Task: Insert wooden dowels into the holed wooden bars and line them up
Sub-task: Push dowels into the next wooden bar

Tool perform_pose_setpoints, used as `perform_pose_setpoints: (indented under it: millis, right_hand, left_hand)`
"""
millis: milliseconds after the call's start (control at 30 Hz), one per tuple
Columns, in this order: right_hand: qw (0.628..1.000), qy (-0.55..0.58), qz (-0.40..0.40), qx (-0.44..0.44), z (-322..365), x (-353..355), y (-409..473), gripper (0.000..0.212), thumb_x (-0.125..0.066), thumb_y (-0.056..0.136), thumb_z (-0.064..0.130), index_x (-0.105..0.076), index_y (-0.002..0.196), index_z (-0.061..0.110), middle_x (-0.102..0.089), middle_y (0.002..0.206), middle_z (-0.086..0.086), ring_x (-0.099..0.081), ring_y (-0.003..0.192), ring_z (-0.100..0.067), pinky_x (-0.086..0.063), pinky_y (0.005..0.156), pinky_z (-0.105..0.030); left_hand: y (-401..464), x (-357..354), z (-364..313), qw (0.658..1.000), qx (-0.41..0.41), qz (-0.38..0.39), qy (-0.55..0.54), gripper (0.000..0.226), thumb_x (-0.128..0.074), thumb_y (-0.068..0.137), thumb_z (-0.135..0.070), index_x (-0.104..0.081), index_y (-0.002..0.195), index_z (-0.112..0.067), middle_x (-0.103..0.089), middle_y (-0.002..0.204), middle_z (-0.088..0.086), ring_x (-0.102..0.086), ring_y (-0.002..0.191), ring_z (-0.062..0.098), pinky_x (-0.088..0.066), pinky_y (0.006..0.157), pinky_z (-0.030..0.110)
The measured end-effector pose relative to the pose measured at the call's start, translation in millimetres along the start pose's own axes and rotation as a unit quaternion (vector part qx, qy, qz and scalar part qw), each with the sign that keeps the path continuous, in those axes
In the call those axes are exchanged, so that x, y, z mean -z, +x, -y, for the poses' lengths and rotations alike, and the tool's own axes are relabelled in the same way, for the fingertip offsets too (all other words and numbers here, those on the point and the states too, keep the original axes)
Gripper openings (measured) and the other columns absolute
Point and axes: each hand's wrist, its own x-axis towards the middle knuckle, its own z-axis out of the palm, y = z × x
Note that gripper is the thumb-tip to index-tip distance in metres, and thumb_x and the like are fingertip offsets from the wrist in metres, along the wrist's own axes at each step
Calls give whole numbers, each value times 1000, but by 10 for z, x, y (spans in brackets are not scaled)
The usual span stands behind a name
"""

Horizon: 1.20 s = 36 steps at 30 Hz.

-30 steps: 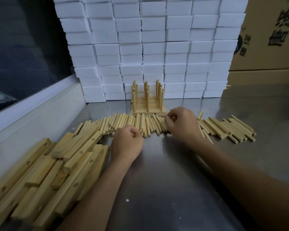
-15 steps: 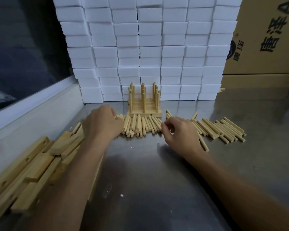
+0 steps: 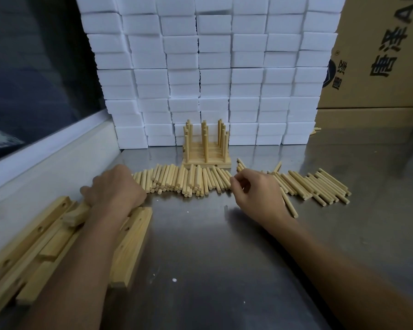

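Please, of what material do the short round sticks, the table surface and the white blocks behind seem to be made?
Dowels: pale unfinished wood, matte. Table: probably stainless steel, grey and dully reflective. White blocks: perhaps foam or sponge, matte, soft edges; cannot tell for certain.

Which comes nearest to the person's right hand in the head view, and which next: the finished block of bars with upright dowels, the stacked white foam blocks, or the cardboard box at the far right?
From the right hand:
1. Finished block of bars with upright dowels, just behind and left.
2. Stacked white foam blocks, behind that, along the back.
3. Cardboard box, far right corner.
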Motion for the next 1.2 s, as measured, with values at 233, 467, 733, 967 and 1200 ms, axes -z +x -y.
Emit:
perform_pose_setpoints:
  millis: [233, 467, 733, 967, 1200]
  right_hand:
    - [1000, 1, -2, -11, -20, -13, 3, 15, -64, 95, 25, -74, 93, 14, -70, 77, 5, -63, 67, -8, -58, 68, -33]
    - [1000, 1, 2, -19, -44, -28, 10, 16, -63, 95, 26, -74, 93, 14, -70, 77, 5, -63, 68, -8, -58, 69, -36]
    - [1000, 0, 9, -20, -43, -29, 11, 15, -63, 95, 27, -74, 94, 17, -69, 77, 7, -62, 67, -6, -59, 69, -33]
    - [999, 5, 15, -28, -44, -23, 7, 16, -63, 95, 27, -73, 94, 16, -69, 77, 6, -63, 68, -7, -59, 69, -35]
    - [999, 9, 28, -26, -36, -15, 21, 16, -63, 94, 24, -74, 91, 13, -70, 75, 4, -64, 67, -11, -57, 68, -36]
  left_hand:
    - [18, 89, 33, 999, 13, 43, 0, 37, -76, 75, -23, -45, 93, -15, -43, 82, 5, -45, 91, 30, -29, 84, 42]
    - [19, 225, 0, 999, -8, 30, -43, 38, -79, 68, -30, -49, 83, -13, -50, 79, 8, -44, 71, 24, -33, 77, 37]
    - [-57, 329, -168, 956, -135, 72, -249, 23, -74, 78, -23, -68, 85, -2, -73, 81, 17, -72, 74, 30, -61, 67, 40]
    - [-178, -17, -340, 906, -202, 209, -307, 16, -48, 100, -40, -48, 101, -25, -72, 63, -7, -55, 44, 9, -43, 47, 25]
    - [-420, -418, -611, 833, -128, 299, -448, 14, -53, 98, -21, -61, 106, -13, -62, 71, 4, -54, 52, 15, -45, 51, 30]
